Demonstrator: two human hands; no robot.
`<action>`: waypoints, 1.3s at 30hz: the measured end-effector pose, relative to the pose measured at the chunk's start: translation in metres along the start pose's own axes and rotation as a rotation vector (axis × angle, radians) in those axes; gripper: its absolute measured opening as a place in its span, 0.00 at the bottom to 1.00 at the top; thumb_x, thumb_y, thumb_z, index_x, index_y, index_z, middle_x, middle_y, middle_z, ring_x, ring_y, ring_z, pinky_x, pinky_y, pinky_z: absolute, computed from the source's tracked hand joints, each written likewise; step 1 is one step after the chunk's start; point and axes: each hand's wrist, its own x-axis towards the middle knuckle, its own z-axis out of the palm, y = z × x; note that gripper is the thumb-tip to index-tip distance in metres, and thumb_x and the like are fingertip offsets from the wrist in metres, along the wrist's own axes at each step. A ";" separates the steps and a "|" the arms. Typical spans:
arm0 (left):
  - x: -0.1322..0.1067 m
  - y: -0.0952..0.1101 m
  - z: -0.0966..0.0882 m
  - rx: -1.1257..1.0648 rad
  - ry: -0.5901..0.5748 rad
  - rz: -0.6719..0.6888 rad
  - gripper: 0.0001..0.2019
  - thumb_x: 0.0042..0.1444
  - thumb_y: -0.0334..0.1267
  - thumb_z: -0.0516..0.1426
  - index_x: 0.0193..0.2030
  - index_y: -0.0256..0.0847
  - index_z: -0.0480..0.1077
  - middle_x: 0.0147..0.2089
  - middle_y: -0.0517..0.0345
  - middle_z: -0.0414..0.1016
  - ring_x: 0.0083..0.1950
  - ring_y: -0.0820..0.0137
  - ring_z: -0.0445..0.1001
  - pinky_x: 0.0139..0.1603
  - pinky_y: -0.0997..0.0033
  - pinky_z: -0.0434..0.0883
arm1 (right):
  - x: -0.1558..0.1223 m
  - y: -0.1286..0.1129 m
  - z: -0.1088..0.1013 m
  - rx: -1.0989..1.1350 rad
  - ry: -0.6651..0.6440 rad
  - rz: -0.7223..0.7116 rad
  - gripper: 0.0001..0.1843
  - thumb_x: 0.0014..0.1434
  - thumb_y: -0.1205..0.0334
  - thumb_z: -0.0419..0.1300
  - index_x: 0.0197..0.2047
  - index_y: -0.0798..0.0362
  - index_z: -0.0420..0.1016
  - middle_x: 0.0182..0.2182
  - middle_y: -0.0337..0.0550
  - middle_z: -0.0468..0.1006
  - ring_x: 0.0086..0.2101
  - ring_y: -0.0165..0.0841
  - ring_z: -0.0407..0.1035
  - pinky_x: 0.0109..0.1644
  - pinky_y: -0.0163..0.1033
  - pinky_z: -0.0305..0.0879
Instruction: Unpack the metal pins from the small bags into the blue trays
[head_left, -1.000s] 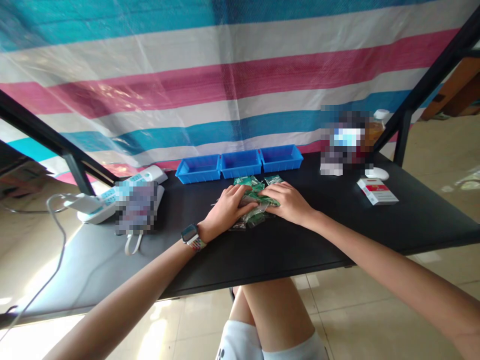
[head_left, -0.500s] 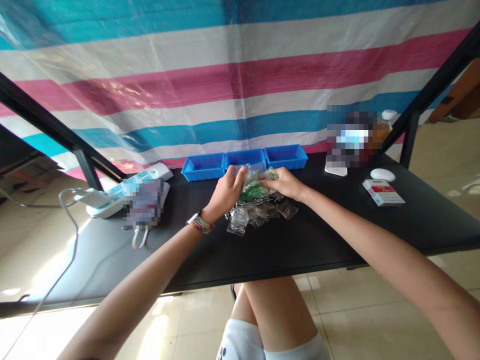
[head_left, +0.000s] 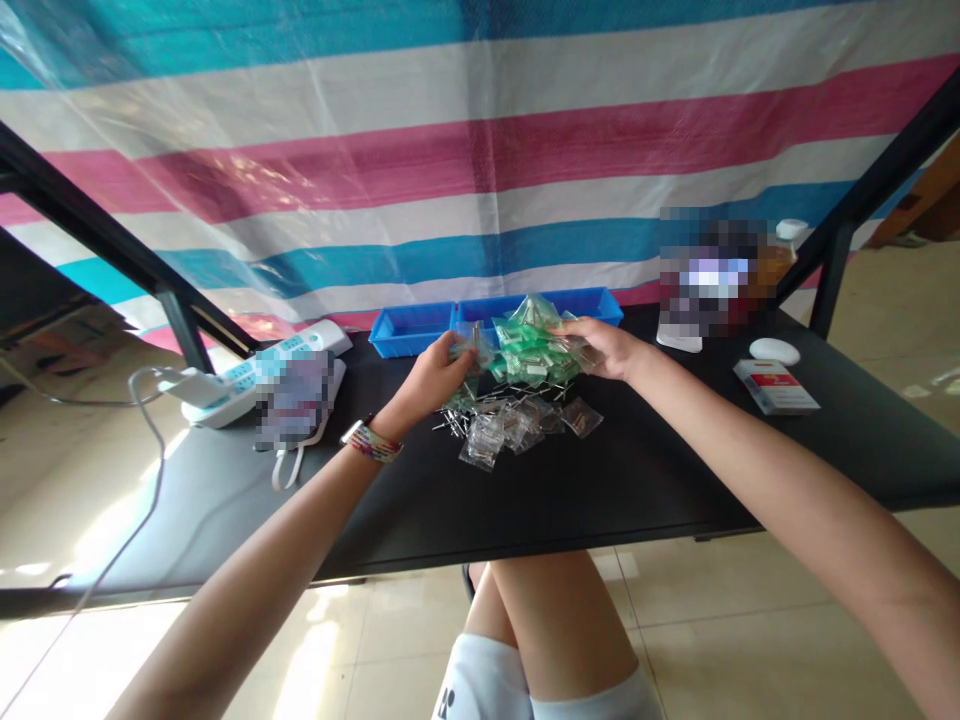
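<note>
My left hand (head_left: 433, 374) pinches a small clear plastic bag (head_left: 475, 338) with something slim and metallic inside. On the other side my right hand (head_left: 609, 346) is closed on the edge of a bunch of green-tinted plastic bags (head_left: 531, 345), held over the pile; how many it grips is hidden. Beneath them loose thin metal pins (head_left: 454, 422) are scattered on the black table. Several small clear bags (head_left: 484, 440) of small parts lie in front of the pins. One such bag (head_left: 581, 417) rests a little apart on the right.
Blue plastic bins (head_left: 414, 330) stand in a row behind the pile. A power strip (head_left: 251, 375), a cable and a blurred phone (head_left: 296, 395) lie left on the table (head_left: 525, 505). Rightward are a card box (head_left: 776, 387), a white oval case (head_left: 775, 351) and a bottle (head_left: 789, 240).
My hands have moved apart: the left drew leftward with a clear bag, the right shifted right. The green-tinted bags between them are now spread wider and show more fully.
</note>
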 end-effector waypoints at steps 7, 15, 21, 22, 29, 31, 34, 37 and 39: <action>-0.016 0.016 -0.012 0.297 -0.129 0.119 0.13 0.63 0.46 0.55 0.45 0.40 0.74 0.33 0.56 0.77 0.33 0.64 0.74 0.36 0.67 0.68 | -0.008 -0.003 0.002 -0.148 -0.052 0.426 0.14 0.51 0.58 0.76 0.29 0.56 0.76 0.23 0.43 0.81 0.23 0.34 0.75 0.28 0.36 0.73; -0.028 0.016 -0.009 0.452 -0.042 0.162 0.14 0.65 0.41 0.56 0.55 0.42 0.73 0.49 0.48 0.83 0.47 0.56 0.82 0.46 0.63 0.74 | -0.025 -0.010 0.016 -1.038 0.149 0.034 0.18 0.56 0.47 0.72 0.37 0.53 0.80 0.32 0.45 0.83 0.36 0.40 0.77 0.37 0.37 0.64; -0.030 0.010 -0.007 0.474 0.046 0.117 0.14 0.69 0.46 0.55 0.56 0.44 0.72 0.44 0.52 0.84 0.41 0.58 0.82 0.40 0.66 0.71 | -0.033 0.009 0.012 -1.136 0.250 -0.236 0.19 0.63 0.50 0.67 0.50 0.54 0.79 0.47 0.53 0.82 0.47 0.46 0.77 0.51 0.45 0.70; -0.029 0.008 -0.007 0.468 0.060 0.095 0.14 0.69 0.46 0.55 0.55 0.44 0.72 0.42 0.53 0.83 0.39 0.59 0.82 0.39 0.66 0.71 | -0.034 0.014 0.010 -1.129 0.258 -0.260 0.18 0.64 0.50 0.65 0.50 0.54 0.79 0.47 0.53 0.81 0.47 0.46 0.77 0.52 0.45 0.71; -0.025 -0.017 0.000 0.545 0.133 0.208 0.25 0.68 0.45 0.55 0.67 0.35 0.65 0.58 0.39 0.75 0.59 0.50 0.73 0.63 0.48 0.70 | -0.037 0.033 -0.002 -1.003 0.210 -0.465 0.15 0.71 0.53 0.55 0.51 0.52 0.79 0.51 0.52 0.81 0.55 0.46 0.75 0.62 0.50 0.69; -0.026 -0.019 0.002 0.552 0.083 0.275 0.27 0.71 0.48 0.52 0.70 0.37 0.64 0.63 0.39 0.71 0.63 0.49 0.69 0.67 0.46 0.66 | -0.033 0.035 -0.003 -0.920 0.108 -0.510 0.17 0.72 0.53 0.54 0.56 0.51 0.77 0.55 0.50 0.80 0.57 0.44 0.74 0.64 0.49 0.68; -0.027 -0.019 0.007 0.513 -0.067 0.336 0.27 0.74 0.54 0.47 0.73 0.48 0.64 0.72 0.47 0.65 0.69 0.50 0.64 0.72 0.44 0.61 | -0.025 0.039 -0.001 -0.914 0.010 -0.496 0.21 0.73 0.50 0.54 0.61 0.51 0.75 0.61 0.51 0.77 0.61 0.45 0.71 0.68 0.53 0.66; -0.026 -0.020 0.011 0.509 -0.162 0.349 0.28 0.74 0.57 0.46 0.76 0.55 0.60 0.77 0.51 0.59 0.75 0.49 0.57 0.75 0.40 0.54 | -0.019 0.040 0.005 -1.007 -0.049 -0.474 0.24 0.72 0.48 0.55 0.64 0.51 0.74 0.63 0.52 0.76 0.63 0.47 0.69 0.69 0.56 0.64; -0.024 -0.021 0.012 0.511 -0.183 0.351 0.30 0.73 0.59 0.47 0.77 0.54 0.58 0.78 0.51 0.59 0.76 0.48 0.55 0.76 0.39 0.51 | -0.017 0.040 0.010 -1.069 -0.063 -0.480 0.24 0.71 0.48 0.57 0.63 0.52 0.74 0.62 0.53 0.77 0.63 0.48 0.69 0.68 0.57 0.64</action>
